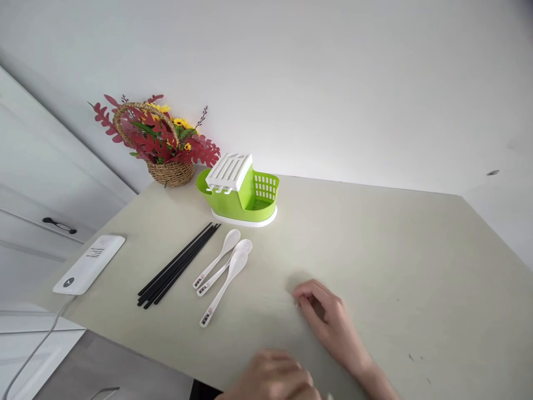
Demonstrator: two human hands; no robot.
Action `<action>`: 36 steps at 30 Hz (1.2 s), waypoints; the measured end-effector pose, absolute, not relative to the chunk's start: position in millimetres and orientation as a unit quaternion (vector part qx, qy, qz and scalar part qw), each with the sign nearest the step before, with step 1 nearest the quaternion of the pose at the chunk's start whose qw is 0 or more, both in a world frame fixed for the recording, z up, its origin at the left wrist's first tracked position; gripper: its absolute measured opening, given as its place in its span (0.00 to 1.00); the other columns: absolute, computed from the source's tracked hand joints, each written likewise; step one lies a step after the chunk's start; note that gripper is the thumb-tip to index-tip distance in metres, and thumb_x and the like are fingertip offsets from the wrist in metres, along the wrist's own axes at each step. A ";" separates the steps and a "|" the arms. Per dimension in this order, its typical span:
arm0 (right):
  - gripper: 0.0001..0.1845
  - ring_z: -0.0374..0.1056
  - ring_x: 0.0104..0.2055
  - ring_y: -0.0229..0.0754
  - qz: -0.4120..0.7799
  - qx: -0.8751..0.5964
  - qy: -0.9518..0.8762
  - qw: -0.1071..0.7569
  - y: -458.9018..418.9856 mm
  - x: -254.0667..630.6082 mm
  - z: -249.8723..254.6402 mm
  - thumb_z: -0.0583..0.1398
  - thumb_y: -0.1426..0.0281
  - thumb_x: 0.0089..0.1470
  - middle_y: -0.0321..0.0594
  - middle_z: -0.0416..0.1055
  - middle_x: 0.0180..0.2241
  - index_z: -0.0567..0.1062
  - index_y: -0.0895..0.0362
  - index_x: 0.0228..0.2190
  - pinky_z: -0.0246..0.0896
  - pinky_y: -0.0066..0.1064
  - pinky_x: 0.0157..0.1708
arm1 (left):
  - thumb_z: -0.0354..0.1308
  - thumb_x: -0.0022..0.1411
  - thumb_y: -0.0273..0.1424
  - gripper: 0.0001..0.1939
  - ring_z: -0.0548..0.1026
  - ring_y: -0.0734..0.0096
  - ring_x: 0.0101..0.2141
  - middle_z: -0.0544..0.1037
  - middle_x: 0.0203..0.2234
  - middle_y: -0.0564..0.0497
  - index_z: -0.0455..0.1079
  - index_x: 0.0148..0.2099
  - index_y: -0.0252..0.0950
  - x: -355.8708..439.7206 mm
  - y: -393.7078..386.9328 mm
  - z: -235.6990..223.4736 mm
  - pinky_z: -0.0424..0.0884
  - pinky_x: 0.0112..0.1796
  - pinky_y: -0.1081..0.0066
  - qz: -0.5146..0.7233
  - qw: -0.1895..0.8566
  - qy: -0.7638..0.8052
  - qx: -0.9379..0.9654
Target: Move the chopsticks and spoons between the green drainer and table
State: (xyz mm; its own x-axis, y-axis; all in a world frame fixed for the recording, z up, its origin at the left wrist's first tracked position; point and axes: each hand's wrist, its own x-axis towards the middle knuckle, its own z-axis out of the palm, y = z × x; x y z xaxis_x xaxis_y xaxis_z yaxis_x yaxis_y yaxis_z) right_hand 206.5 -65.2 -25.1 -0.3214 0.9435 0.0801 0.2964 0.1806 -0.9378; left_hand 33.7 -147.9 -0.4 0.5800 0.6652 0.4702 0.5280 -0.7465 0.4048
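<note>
My right hand (322,311) rests over the table with thumb and forefinger curled together, and no object shows between them. At the bottom edge, my left hand (272,378) is slightly blurred and partly cut off; its fingers are curled in, with nothing seen in them. Left of my right hand lie several white spoons (222,289), one overlapping another, with dark and red marks on their handle ends. Beside them is a bundle of black chopsticks (179,266), set diagonally. Behind these stands a green cutlery holder (227,203) with a white slotted top and a white base.
A woven basket (172,173) of red leaves and yellow flowers stands at the back left, against the wall. On the left table edge lies a white flat device (89,265) with a cable (39,347) running down. White cabinet doors (50,166) flank the table (353,239).
</note>
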 end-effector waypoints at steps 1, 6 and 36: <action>0.14 0.74 0.36 0.44 0.449 -0.457 -0.681 0.354 -77.8 210.7 -25.3 0.54 0.62 0.71 0.44 0.77 0.37 0.77 0.52 0.39 0.68 0.29 0.30 | 0.57 0.67 0.22 0.19 0.60 0.78 0.18 0.63 0.17 0.60 0.53 0.27 0.39 23.4 -149.6 6.7 0.58 0.24 0.69 0.342 0.092 0.393 0.849; 0.12 0.76 0.38 0.45 0.381 -0.506 -0.675 0.379 -131.9 222.2 -34.0 0.56 0.61 0.70 0.46 0.78 0.44 0.80 0.48 0.42 0.73 0.30 0.32 | 0.61 0.66 0.19 0.18 0.63 0.74 0.22 0.63 0.20 0.59 0.58 0.30 0.40 -43.3 -145.3 31.9 0.63 0.28 0.71 0.414 -0.046 0.564 0.713; 0.16 0.77 0.39 0.45 0.329 -0.597 -0.628 0.376 -150.3 210.8 -37.2 0.56 0.57 0.68 0.46 0.79 0.49 0.81 0.50 0.43 0.61 0.25 0.19 | 0.61 0.67 0.44 0.23 0.66 0.44 0.64 0.70 0.62 0.36 0.64 0.57 0.38 -149.0 -149.3 -6.7 0.56 0.67 0.42 0.346 -0.150 0.769 0.517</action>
State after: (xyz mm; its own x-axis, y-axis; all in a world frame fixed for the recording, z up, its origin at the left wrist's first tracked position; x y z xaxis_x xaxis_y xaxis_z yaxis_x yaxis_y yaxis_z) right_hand 210.8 -150.3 -37.2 -0.0039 0.9969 0.0790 0.5031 0.0703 -0.8614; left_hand -149.0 -149.3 -6.7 -0.4211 0.6902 0.5885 0.8982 0.2269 0.3766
